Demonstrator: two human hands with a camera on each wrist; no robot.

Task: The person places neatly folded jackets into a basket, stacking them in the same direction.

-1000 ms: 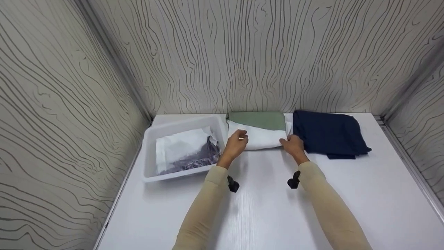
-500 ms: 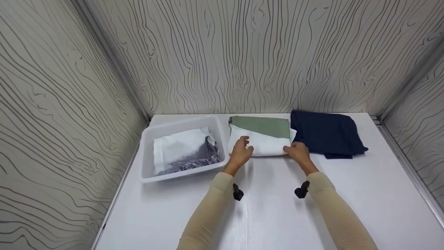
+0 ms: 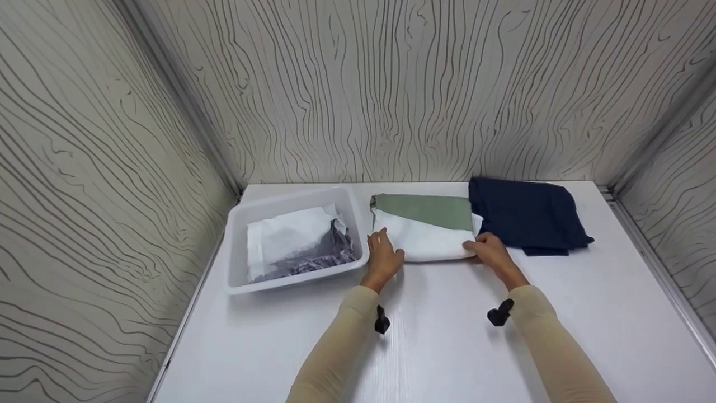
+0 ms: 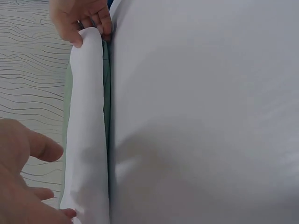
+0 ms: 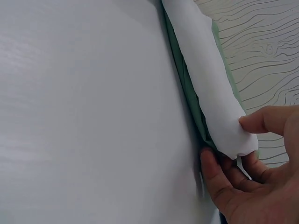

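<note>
Right hand (image 3: 493, 253) pinches the right end of 1 folded green-and-white cloth (image 3: 428, 238) (navy cloth (image 3: 528, 214) beside it); left hand (image 3: 384, 259), fingers spread, is at the left end.

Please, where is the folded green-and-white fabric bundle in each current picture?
Head: the fabric bundle lies slightly right of centre.
Left wrist: it is a vertical strip left of centre, reaching the bottom edge.
Right wrist: it slants from the top edge down to the lower right.
Shared landmark: the right hand, gripping one end in all three.
</note>
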